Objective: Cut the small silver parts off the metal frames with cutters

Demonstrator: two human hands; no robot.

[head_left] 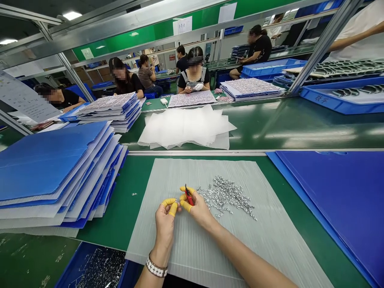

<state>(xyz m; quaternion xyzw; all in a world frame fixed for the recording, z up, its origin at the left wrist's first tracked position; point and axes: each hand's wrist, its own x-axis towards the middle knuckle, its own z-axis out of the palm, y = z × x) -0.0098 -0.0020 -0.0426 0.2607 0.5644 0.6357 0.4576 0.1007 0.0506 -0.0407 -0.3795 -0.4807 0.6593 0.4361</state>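
My left hand (pixel 166 219), with yellow finger cots on its thumb and fingertips, pinches a tiny silver metal part (pixel 177 201). My right hand (pixel 195 207), also wearing yellow cots, grips small red-handled snips (pixel 189 197) just beside that part. Both hands are over a grey corrugated plastic sheet (pixel 168 176). To their right lies a loose pile of small striped metal parts (pixel 225 196), close to my right fingers. A beaded band (pixel 156 268) circles my left wrist.
A stack of blue corrugated folders (pixel 54 168) stands left of the sheet, and a blue board (pixel 330 208) lies right. A blue bin of metal parts (pixel 99 268) sits at lower left. White foam sheets (pixel 186 128) lie beyond; several co-workers sit farther along the green benches.
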